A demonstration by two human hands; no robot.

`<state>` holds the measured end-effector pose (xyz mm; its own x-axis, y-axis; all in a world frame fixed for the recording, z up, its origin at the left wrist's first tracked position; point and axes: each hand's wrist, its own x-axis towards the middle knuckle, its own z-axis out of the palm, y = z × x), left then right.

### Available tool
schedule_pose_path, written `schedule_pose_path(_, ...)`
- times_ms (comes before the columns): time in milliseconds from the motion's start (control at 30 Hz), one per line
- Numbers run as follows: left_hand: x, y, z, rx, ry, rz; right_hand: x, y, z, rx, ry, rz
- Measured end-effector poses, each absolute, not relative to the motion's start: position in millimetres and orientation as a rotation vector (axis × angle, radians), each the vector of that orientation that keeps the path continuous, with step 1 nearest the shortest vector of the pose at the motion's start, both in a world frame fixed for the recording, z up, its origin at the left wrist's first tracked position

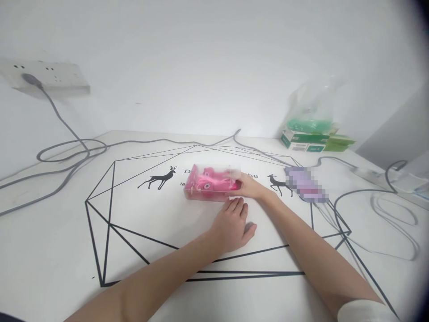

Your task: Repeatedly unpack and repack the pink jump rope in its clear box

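A clear plastic box (pixel 191 190) with a pink end lies on the white tabletop in front of me. Pink contents (pixel 209 181) show through it; a round eye-like mark is visible, but their exact kind is unclear. My right hand (pixel 246 184) grips the box at its right end, and some of its fingertips are hard to make out there. Just below the box, my left hand (pixel 233 226) rests palm down on the table, thumb spread away from the fingers, holding nothing.
A purple, blurred flat object (pixel 304 183) lies to the right. Green-and-white boxes (pixel 303 141) with a clear bag (pixel 311 109) on top stand by the wall. Grey cables (pixel 147 141) run along the back and both sides, one from the wall socket (pixel 63 76).
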<state>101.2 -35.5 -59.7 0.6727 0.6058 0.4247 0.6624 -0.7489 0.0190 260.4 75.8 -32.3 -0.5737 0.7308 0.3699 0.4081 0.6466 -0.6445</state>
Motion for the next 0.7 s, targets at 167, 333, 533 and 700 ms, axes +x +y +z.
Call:
schedule_pose_path(167, 101.9, -35.9, -58.4, -2.765, -1.055, -0.594, 258.2, 74.2, -35.0, -0.931, -2.270, 0.588)
schedule_pose_path(333, 101.8, -36.4, -57.9, -2.768, -1.046, -0.597, 255.4, 74.8, -37.5, -0.950, -2.233, 0.505)
schedule_pose_path(533, 100.7, -36.0, -59.8, -2.750, -1.034, -0.631, 259.2, 75.6, -33.3, -0.961, -2.252, 0.488)
schedule_pose_path(700, 99.9, -36.3, -60.9, -2.748, -1.035, -0.631, 268.6, 73.7, -27.2, -0.978, -2.262, 0.505)
